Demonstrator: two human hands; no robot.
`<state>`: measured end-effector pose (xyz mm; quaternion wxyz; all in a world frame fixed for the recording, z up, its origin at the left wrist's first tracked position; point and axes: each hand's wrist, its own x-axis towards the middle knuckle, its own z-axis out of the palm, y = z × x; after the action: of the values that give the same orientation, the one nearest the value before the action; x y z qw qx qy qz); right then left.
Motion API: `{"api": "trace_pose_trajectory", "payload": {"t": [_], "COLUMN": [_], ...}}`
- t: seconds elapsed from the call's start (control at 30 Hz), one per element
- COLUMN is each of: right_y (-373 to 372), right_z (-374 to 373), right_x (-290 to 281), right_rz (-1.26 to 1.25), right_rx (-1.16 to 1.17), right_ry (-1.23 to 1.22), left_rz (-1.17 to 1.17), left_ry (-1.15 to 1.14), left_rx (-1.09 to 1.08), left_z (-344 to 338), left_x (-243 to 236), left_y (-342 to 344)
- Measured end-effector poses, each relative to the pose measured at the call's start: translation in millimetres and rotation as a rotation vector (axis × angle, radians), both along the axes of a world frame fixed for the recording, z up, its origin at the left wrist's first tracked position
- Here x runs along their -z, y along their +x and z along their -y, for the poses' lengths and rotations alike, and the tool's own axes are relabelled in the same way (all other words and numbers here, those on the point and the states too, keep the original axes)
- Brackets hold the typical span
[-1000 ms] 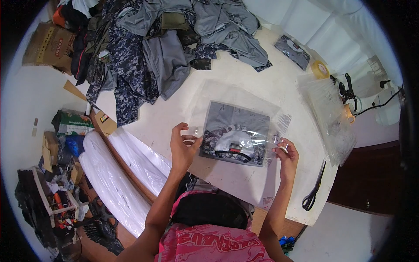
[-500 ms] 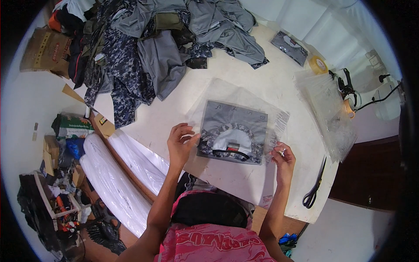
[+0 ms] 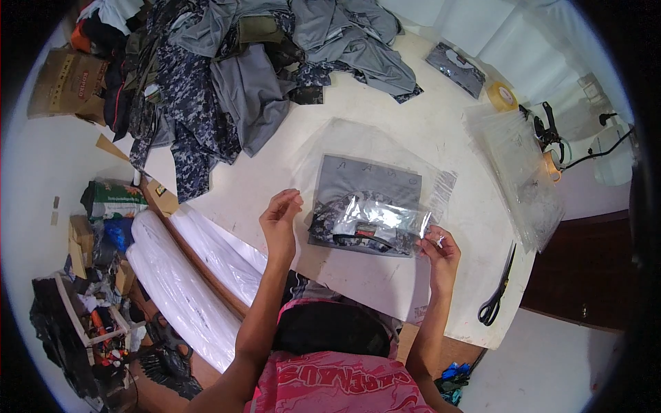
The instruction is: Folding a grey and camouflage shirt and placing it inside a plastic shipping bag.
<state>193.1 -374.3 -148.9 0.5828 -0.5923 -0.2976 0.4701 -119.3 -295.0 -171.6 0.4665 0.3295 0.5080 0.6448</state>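
Glare on the clear bag [image 3: 398,216] hides part of the garment [image 3: 344,182].

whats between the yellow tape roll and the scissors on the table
A stack of clear plastic bags lies between the yellow tape roll and the scissors, as the head view shows.

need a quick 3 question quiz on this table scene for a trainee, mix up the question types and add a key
1. Multiple choice: what is the right hand pinching?
A) a tape roll
B) a clear plastic bag
C) a cardboard box

2. True or false: the black-handled scissors lie to the right of the folded shirt.

3. Fill in the blank: the folded shirt combines plain grey cloth with ____-patterned cloth.

Key:
1. B, a clear plastic bag
2. True
3. camouflage
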Motion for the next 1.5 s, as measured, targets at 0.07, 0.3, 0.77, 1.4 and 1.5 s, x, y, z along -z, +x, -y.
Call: {"api": "trace_pose_trajectory", "payload": {"t": [0.07, 0.3, 0.77, 1.4, 1.5], "right_y": [0.6, 3.6, 40.4, 41.8, 42.2], "right_z": [1.4, 3.0, -9.0, -15.5, -16.9], "right_x": [0.5, 0.9, -8.8, -5.4, -2.9], "right_rz": [-0.003, 0.03, 0.19, 0.174, 0.151], "right_rx": [-0.001, -0.016, -0.026, -0.015, -0.005], "right_ry": [-0.003, -0.007, -0.003, -0.004, 0.009], "left_rz": [0.079, 0.225, 0.277, 0.87, 0.853], "left_ry": [-0.04, -0.172, -0.52, -0.419, -0.369], "left_rx": [0.001, 0.061, 0.83, 0.772, 0.754], "left_z": [0.0, -0.1, -3.5, 2.5, 4.6], "left_x": [3.0, -2.5, -18.0, -15.8, -17.3], "left_y": [-2.7, -5.5, -44.7, -35.3, -31.7]}}
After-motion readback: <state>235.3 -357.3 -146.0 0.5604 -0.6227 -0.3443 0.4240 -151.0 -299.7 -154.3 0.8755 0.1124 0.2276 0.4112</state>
